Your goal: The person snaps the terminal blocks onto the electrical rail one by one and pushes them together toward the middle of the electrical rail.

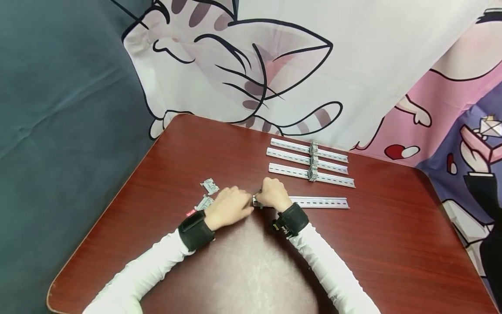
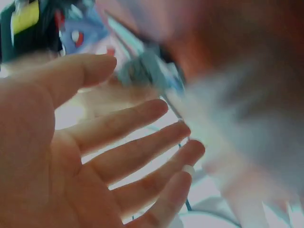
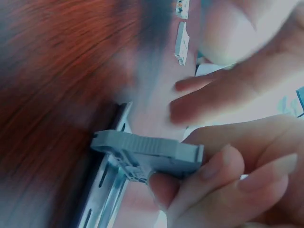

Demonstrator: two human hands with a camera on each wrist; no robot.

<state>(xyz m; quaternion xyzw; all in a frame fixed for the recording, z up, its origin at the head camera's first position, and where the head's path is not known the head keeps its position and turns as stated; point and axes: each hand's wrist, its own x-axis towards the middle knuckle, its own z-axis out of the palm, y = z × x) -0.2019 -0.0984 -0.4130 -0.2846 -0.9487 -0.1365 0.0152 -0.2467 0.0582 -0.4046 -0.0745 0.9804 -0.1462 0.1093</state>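
My right hand [image 1: 273, 194] pinches a grey DIN-rail terminal block [image 3: 147, 152] between thumb and fingers. The block stands across the slotted metal DIN rail [image 1: 321, 202], near its left end; whether it is clipped on cannot be told. Just left of it is my left hand [image 1: 231, 207], which holds nothing; the left wrist view shows its fingers [image 2: 142, 152] spread and nearly straight. Beside the left hand lie loose grey terminal blocks [image 1: 210, 186] and a small red piece [image 1: 191, 213].
Farther back, three parallel rails [image 1: 288, 170] lie on the brown table [image 1: 392, 226], with grey terminal blocks [image 1: 313, 161] mounted across their middles. A cat-print cloth [image 1: 290, 109] hangs behind the table's back edge, and a dark green cloth [image 1: 70, 109] is at the left.
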